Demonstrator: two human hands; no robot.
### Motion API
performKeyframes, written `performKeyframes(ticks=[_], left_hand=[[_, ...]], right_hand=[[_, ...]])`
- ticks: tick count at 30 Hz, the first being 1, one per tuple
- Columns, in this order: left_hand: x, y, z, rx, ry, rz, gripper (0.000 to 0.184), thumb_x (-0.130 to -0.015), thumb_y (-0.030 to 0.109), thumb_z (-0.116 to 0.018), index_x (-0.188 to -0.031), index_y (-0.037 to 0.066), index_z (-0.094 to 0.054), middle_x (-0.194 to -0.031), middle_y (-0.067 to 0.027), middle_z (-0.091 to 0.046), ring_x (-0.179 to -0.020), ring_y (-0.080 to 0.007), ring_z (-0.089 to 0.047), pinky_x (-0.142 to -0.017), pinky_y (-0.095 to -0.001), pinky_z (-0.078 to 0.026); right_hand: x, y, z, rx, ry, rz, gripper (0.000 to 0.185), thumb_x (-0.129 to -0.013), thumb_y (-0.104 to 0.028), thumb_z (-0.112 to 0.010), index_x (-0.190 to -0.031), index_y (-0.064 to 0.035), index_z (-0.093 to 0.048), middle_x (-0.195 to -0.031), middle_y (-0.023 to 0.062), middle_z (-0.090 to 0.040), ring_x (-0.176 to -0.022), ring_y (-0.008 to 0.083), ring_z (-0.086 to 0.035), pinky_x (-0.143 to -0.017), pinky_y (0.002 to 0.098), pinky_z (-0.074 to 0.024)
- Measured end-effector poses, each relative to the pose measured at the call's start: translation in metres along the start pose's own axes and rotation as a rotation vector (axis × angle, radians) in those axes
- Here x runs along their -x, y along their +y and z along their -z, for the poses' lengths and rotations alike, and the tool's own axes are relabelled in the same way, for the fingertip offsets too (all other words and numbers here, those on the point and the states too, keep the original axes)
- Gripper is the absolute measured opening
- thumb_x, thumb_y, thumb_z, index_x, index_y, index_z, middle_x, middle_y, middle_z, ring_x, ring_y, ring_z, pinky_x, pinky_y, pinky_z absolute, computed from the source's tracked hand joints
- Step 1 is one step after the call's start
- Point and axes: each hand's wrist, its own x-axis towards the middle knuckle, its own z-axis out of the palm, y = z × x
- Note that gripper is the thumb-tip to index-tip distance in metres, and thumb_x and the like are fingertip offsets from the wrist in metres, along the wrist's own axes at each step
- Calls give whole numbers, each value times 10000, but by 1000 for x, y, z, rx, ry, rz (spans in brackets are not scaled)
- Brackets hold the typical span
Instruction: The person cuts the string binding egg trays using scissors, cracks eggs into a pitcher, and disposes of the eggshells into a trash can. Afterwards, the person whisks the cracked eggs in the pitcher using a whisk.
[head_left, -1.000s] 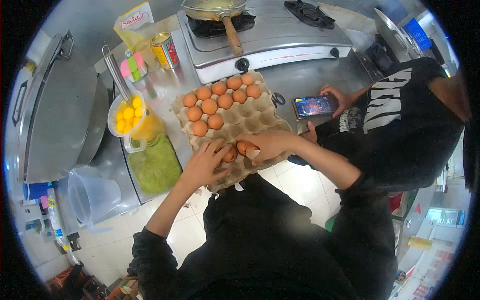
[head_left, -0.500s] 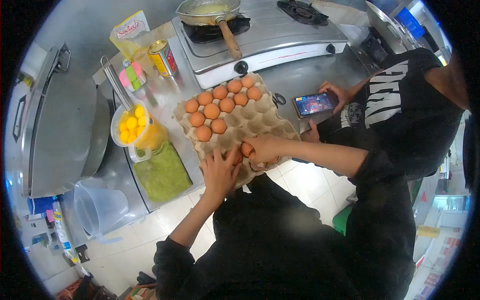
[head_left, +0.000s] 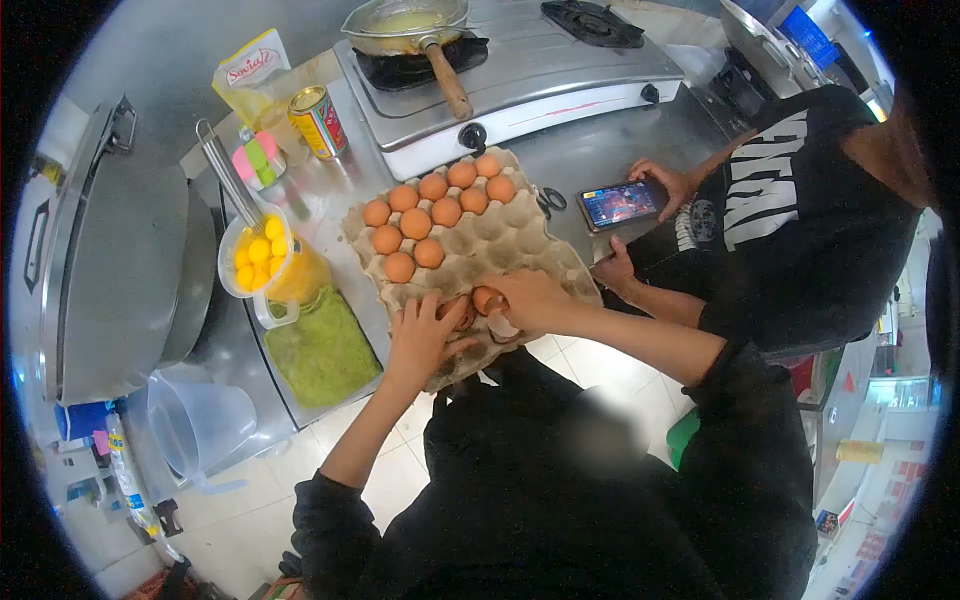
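Observation:
A cardboard egg tray (head_left: 480,250) lies at the counter's front edge, with several whole brown eggs (head_left: 415,223) in its far and left part. At its near side my left hand (head_left: 418,340) has its fingers curled over brown eggshells (head_left: 457,313). Just right of it, my right hand (head_left: 530,302) grips a brown eggshell (head_left: 488,299), and a piece with its pale inside showing sits under the fingers. To the left, a clear plastic jug (head_left: 290,272) holds several yolks and a whisk (head_left: 228,170). A green cloth (head_left: 325,350) lies beside the jug.
A gas stove (head_left: 520,90) with a wooden-handled pan (head_left: 405,35) stands behind the tray. A can (head_left: 318,122), an empty clear jug (head_left: 205,425) and a large metal vessel (head_left: 130,260) are on the left. At right, another person (head_left: 790,220) holds a phone (head_left: 620,205); scissors (head_left: 550,200) lie nearby.
The camera view has shifted slightly. Both hands have stayed at the tray's near side with small finger movements; the pale inside of a shell shows more clearly under my right hand than half a second ago.

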Motion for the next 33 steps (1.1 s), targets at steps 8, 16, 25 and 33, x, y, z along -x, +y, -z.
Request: performKeyframes(ticks=[8,16,25,33], left_hand=[[-3,-19,7,165,-109,-69,553,-667,367,-706,-1161,189,-532,-1052,-93,-455,-909,-286,-444,-799,-395,-416],[-5,-16,6,143,-54,-116,482,-677,308,-684,-1121,186,-542,-1056,-39,-481,-875,-270,-451,-749,-378,-442],[-7,-10,12,95,-101,-98,550,-640,256,-678,-1158,177,-512,-1063,-15,-498,-889,-258,-452,-757,-376,-436],[-16,-19,22,546,-52,108,423,-741,153,-627,-1139,96,-498,-1083,-112,-516,-959,-291,-496,-843,-378,-413]], right_hand=[[-7,6,8,-230,-121,-27,423,-701,-122,-604,-1114,-173,-526,-989,125,-613,-892,281,-599,-755,372,-469],[-11,24,8,-416,-154,-4,438,-695,-123,-648,-1111,-164,-518,-989,101,-603,-856,218,-591,-751,299,-458],[10,48,21,-725,-18,-55,478,-668,-139,-639,-1126,-121,-506,-943,91,-578,-851,150,-551,-744,284,-439],[42,45,11,-1036,111,-11,475,-707,-123,-617,-1155,-70,-470,-1046,70,-532,-971,153,-507,-831,277,-409]])
